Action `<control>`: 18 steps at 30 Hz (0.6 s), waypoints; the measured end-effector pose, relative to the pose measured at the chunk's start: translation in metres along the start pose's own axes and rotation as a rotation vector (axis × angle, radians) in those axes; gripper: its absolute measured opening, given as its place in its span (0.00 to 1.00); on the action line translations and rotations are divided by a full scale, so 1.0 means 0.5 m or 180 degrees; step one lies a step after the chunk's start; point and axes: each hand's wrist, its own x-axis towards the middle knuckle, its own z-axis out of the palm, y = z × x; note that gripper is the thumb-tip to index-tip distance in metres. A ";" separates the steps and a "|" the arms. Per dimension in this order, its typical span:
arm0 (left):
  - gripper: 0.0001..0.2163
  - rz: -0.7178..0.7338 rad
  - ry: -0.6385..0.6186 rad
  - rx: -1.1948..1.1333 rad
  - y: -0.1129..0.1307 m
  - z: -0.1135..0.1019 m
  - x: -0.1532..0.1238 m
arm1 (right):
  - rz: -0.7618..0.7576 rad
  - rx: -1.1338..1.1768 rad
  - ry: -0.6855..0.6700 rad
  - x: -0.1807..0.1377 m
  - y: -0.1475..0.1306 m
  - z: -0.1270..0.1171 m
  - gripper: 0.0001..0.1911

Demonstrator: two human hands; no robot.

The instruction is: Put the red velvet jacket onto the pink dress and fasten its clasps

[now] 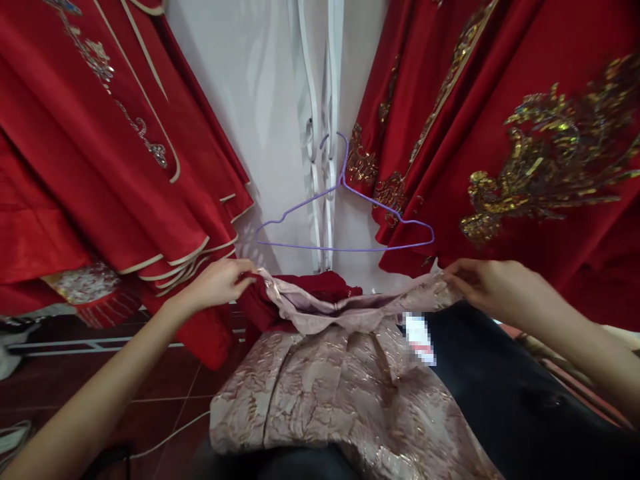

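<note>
at the middle of the frame, the left hand [220,283] and right hand [487,287] each pinch a top edge of the pink brocade garment [345,393], stretched below a purple hanger [345,220].

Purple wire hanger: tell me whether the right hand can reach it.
Probably yes. The purple wire hanger hangs bare just above the right hand, nothing between them, though that hand is gripping the pink brocade garment and must let go.
</note>
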 end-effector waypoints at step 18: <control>0.08 0.1166 0.0667 -0.1029 0.176 0.104 0.213 | 0.0340 0.0974 0.1029 0.047 -0.056 -0.053 0.07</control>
